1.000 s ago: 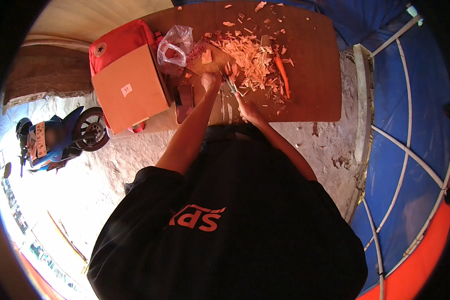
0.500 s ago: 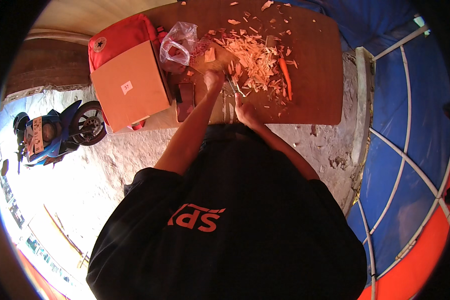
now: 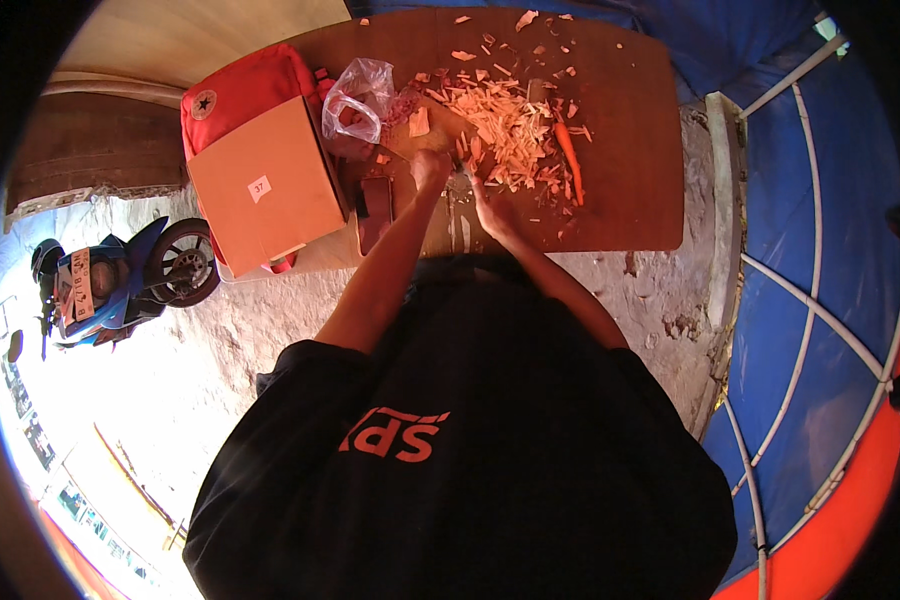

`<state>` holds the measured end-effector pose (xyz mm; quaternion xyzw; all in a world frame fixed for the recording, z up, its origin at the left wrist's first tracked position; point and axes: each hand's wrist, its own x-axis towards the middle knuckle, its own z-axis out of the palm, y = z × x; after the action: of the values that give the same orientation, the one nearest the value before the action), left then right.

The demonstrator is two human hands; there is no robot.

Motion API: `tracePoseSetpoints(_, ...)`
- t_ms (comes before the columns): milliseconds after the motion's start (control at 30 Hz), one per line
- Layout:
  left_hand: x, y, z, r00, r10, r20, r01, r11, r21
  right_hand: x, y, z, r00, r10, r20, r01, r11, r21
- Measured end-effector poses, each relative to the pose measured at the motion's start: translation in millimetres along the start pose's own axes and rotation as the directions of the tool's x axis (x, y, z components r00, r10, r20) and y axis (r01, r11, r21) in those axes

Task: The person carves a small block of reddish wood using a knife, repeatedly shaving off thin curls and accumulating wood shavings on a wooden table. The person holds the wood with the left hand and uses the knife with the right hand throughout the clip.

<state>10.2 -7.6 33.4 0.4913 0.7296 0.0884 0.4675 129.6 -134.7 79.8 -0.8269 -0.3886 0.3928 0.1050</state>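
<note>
My left hand (image 3: 428, 170) is closed at the near edge of a yellowish board (image 3: 448, 128), on something I cannot make out. My right hand (image 3: 494, 210) is closed on a knife (image 3: 465, 168), its blade pointing away from me beside the left hand. Beyond them lies a pile of pale cut strips (image 3: 505, 125), with an orange carrot (image 3: 570, 160) at its right. A flat pale piece (image 3: 419, 122) rests on the board. A dark phone (image 3: 374, 215) lies left of my left hand.
A cardboard box (image 3: 260, 215) lies on a red backpack (image 3: 220, 100) at the left, beside a clear plastic bag (image 3: 360, 90). The brown table (image 3: 630, 180) stands between a parked motorbike (image 3: 120, 280) and a blue tarp wall with white pipes (image 3: 780, 340).
My right hand and the knife have shifted slightly toward my left hand and upright. The whole view has also shifted a little.
</note>
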Motion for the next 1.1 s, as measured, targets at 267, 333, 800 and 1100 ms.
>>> tracePoseSetpoints(267, 3, -8, 1, 0.975, 0.02, -0.223, -0.052, 0.989, -0.138, 7, 24, -24, 0.991, -0.017, 0.131, -0.029, 0.941, 0.338)
tracePoseSetpoints(333, -7, -8, -3, 0.895, 0.21, -0.395, -0.221, 0.975, 0.017, -5, 27, -34, 0.972, 0.014, 0.236, -0.135, 0.852, 0.506)
tracePoseSetpoints(800, -45, 16, 24, 0.888, 0.436, -0.144, -0.356, 0.852, 0.384, -20, 69, -38, 0.981, -0.169, 0.093, 0.105, 0.873, 0.477)
tracePoseSetpoints(1100, -13, -49, -40, 0.972, -0.042, -0.233, -0.075, 0.879, -0.471, -8, 49, -26, 0.937, -0.182, 0.297, 0.148, 0.98, 0.135)
